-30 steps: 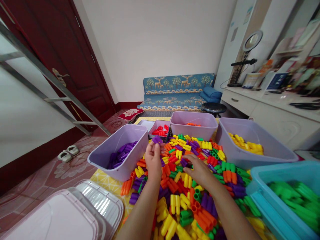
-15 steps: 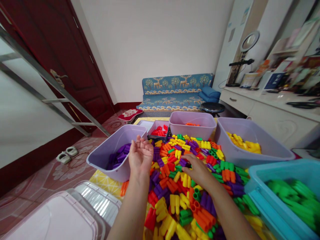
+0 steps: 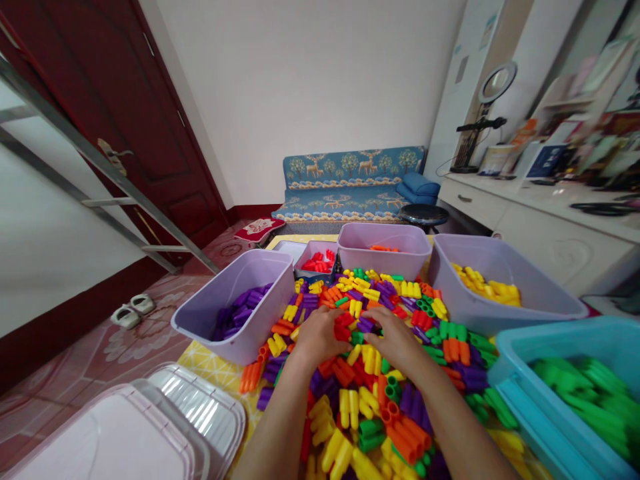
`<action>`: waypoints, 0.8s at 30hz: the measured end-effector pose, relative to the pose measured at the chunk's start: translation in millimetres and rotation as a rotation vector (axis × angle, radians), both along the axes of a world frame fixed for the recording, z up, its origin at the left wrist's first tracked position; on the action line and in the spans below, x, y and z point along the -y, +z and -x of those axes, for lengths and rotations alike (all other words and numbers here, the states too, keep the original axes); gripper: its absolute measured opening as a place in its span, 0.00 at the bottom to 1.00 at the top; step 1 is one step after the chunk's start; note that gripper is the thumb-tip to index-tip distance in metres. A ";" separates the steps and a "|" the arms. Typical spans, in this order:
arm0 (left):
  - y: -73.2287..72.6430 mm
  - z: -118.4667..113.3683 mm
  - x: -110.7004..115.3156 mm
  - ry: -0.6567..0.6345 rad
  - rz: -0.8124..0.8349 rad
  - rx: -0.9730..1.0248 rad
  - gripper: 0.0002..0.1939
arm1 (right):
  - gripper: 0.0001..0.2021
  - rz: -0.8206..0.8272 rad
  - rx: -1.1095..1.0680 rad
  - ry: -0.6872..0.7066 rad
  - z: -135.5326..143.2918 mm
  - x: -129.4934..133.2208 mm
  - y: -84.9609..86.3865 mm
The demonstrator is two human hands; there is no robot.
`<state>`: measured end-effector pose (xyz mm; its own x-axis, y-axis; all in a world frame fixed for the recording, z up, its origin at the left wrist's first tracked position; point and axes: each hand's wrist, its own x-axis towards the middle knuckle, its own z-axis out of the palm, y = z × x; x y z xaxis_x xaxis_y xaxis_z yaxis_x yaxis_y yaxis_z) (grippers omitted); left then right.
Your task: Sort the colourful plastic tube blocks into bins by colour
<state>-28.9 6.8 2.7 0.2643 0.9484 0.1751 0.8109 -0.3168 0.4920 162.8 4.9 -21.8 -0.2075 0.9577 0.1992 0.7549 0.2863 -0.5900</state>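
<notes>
Over the middle of a big pile of coloured plastic pieces (image 3: 371, 360), my left hand (image 3: 320, 337) hovers low with its fingers spread and curved. Close to its right, my right hand (image 3: 393, 333) is also open, its thumb beside a purple piece (image 3: 367, 325). Red and green pieces show between the two hands. No piece is visibly held by either. A lilac bin (image 3: 195, 327) with purple pieces (image 3: 241, 310) stands left of the hands. Beyond the pile are a small box of red pieces (image 3: 319, 261) and a lilac bin (image 3: 385, 264) with a few orange ones.
On the right stand a lilac bin (image 3: 505, 318) with yellow pieces and a turquoise bin (image 3: 540, 427) with green ones. Clear and pale lids (image 3: 107, 440) lie at the lower left. A blue sofa (image 3: 350, 193), black stool (image 3: 423, 215) and ladder (image 3: 113, 177) are farther off.
My left hand has moved right and down from beside the purple pieces' bin, turning from palm up to palm down over the pile. My right hand has barely moved.
</notes>
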 end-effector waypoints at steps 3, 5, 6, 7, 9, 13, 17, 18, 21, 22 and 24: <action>-0.3 -4.5 0.1 -0.047 -0.014 -0.019 0.30 | 0.19 0.005 0.008 0.002 1.0 0.4 0.7; -4.7 -10.7 -0.8 -0.059 -0.043 0.004 0.25 | 0.19 0.007 0.006 -0.003 1.7 0.8 1.6; -7.9 -14.3 -1.5 -0.065 -0.058 0.034 0.22 | 0.19 0.008 0.005 -0.008 1.9 0.9 2.1; -11.5 -17.9 -2.4 -0.065 -0.070 0.081 0.21 | 0.19 0.012 0.003 -0.012 2.1 1.1 2.6; -19.4 -24.0 -5.2 -0.043 -0.060 0.220 0.17 | 0.19 0.024 -0.006 -0.016 2.3 1.2 3.3; -32.7 -27.3 -13.4 0.090 0.094 0.626 0.13 | 0.17 0.010 -0.065 -0.013 4.7 1.3 6.9; -39.0 -24.5 -19.9 0.144 0.307 1.007 0.15 | 0.12 -0.135 -0.084 -0.030 11.6 5.8 20.1; -39.8 -24.0 -20.8 0.162 0.340 1.062 0.15 | 0.11 -0.142 -0.077 -0.019 13.6 8.1 24.2; -41.9 -22.9 -22.2 0.190 0.323 1.106 0.13 | 0.13 -0.048 -0.022 0.052 19.8 17.2 33.1; -42.7 -22.7 -22.5 0.186 0.298 1.097 0.12 | 0.15 -0.012 0.009 0.082 21.9 20.4 33.9; -44.5 -22.4 -23.1 0.172 0.269 1.088 0.11 | 0.20 0.019 0.072 0.161 26.2 25.7 32.6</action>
